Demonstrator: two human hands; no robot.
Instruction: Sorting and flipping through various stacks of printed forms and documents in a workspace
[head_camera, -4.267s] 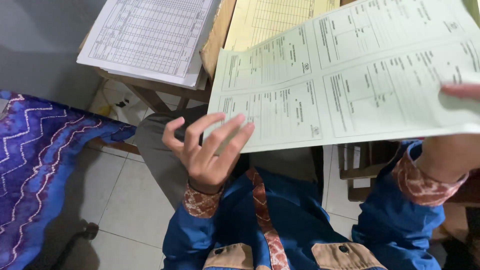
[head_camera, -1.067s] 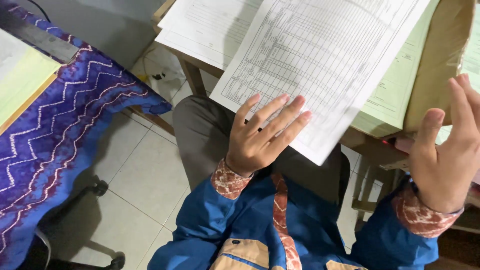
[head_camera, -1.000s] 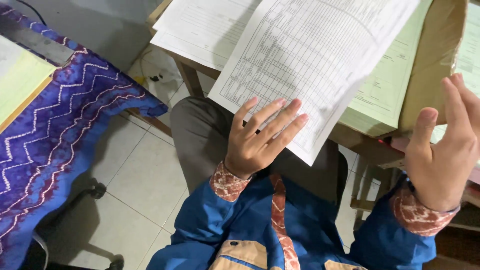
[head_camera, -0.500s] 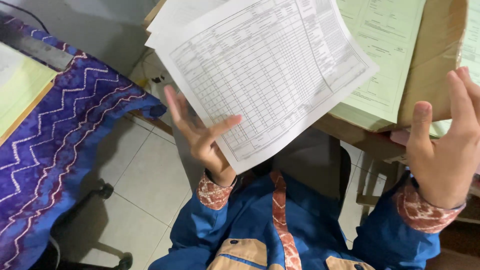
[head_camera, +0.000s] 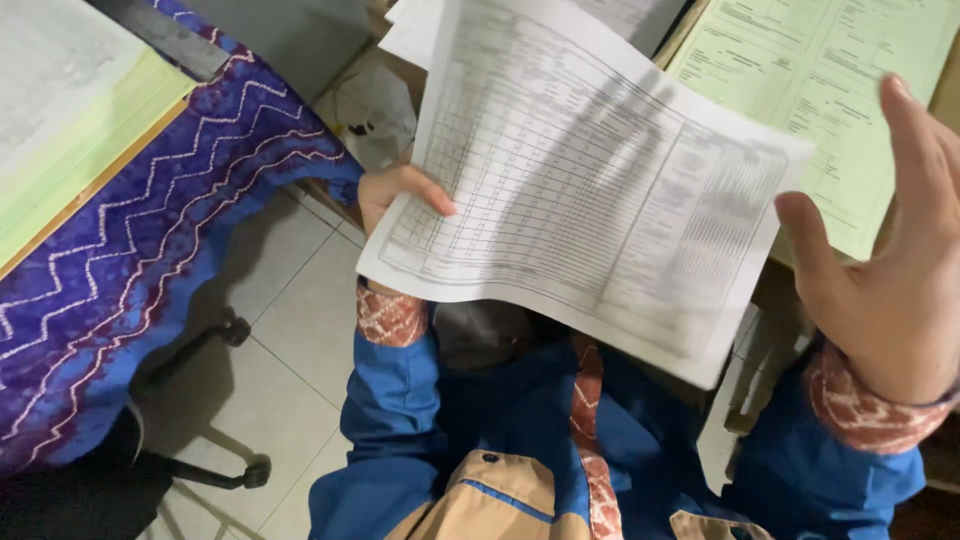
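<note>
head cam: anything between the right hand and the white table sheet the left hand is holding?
Nothing of its own. In the head view the right hand hangs open just off the white sheet; only the green forms behind show through the gap.

The left hand (head_camera: 395, 195) pinches the left edge of a white sheet printed with a grid (head_camera: 590, 190), thumb on top, holding it tilted above the lap. The right hand (head_camera: 895, 270) is raised with its fingers spread, just beside the sheet's right edge. Pale green forms (head_camera: 850, 110) lie behind. A blue zigzag cloth (head_camera: 170, 250) hangs over the table's edge at the left.
</note>
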